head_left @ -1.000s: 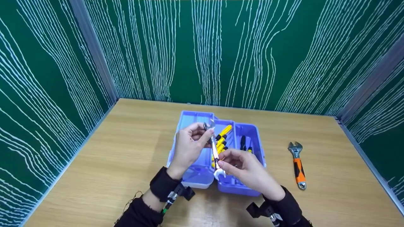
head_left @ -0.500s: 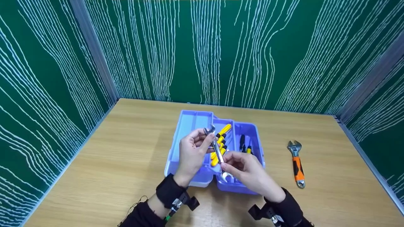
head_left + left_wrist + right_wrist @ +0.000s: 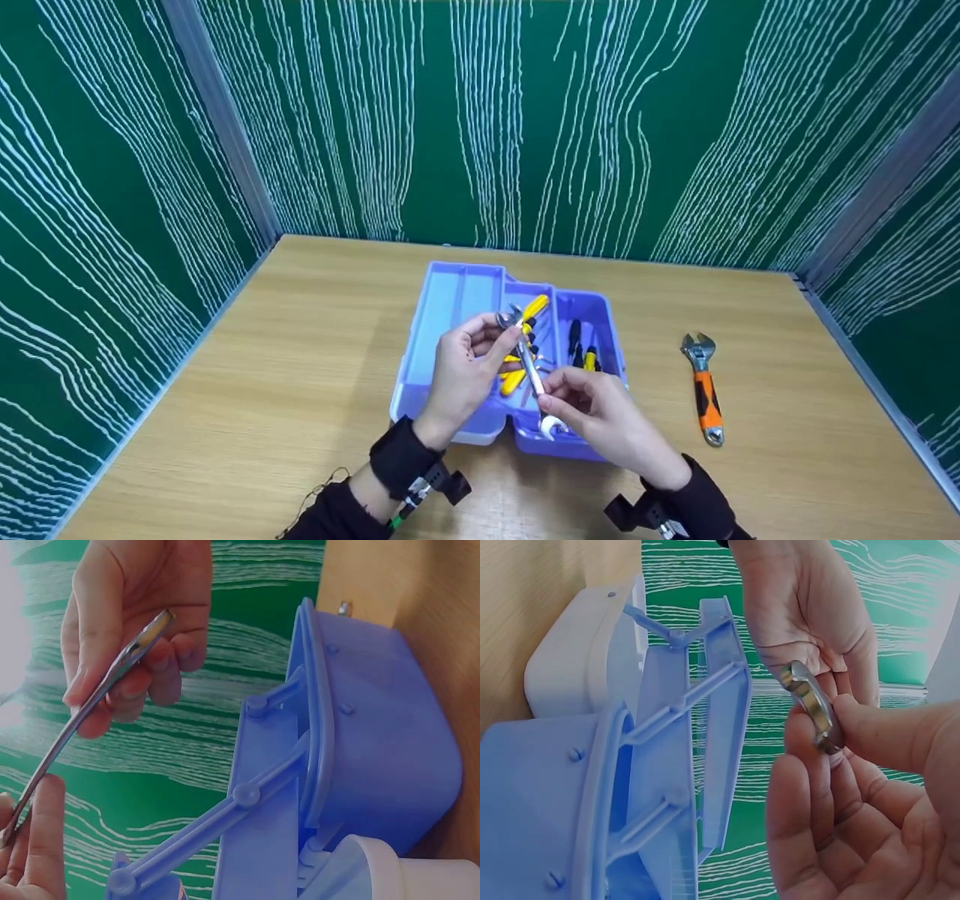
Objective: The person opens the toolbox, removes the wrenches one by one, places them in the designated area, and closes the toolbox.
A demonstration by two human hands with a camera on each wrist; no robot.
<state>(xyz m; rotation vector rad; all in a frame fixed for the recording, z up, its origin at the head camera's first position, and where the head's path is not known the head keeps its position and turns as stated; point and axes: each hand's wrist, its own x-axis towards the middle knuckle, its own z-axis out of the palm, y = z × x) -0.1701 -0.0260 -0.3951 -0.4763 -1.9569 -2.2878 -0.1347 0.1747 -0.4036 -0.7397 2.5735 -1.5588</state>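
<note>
A silver open-end wrench (image 3: 529, 369) is held slanted over an unfolded purple toolbox (image 3: 442, 307). My left hand (image 3: 466, 371) pinches it near the far end, the thumb lying along the shaft. Closer to me, my right hand (image 3: 600, 416) grips it just above the near open end with thumb and fingers. Seen from the left wrist, the wrench (image 3: 97, 694) runs diagonally between the two hands, beside the toolbox. In the right wrist view one end of the wrench (image 3: 814, 709) points at the camera.
Several yellow-handled screwdrivers (image 3: 535, 307) lie in the toolbox's middle tray, partly hidden by the hands. Its right compartment holds black-handled tools (image 3: 574, 337) and a yellow handle (image 3: 590, 358). On the table (image 3: 300, 360), an orange-and-black adjustable wrench (image 3: 706, 394) lies to the right.
Both hands have shifted a little right and toward me, carrying the open-end wrench along. Their grip on it looks the same, and the toolbox and adjustable wrench stay put.
</note>
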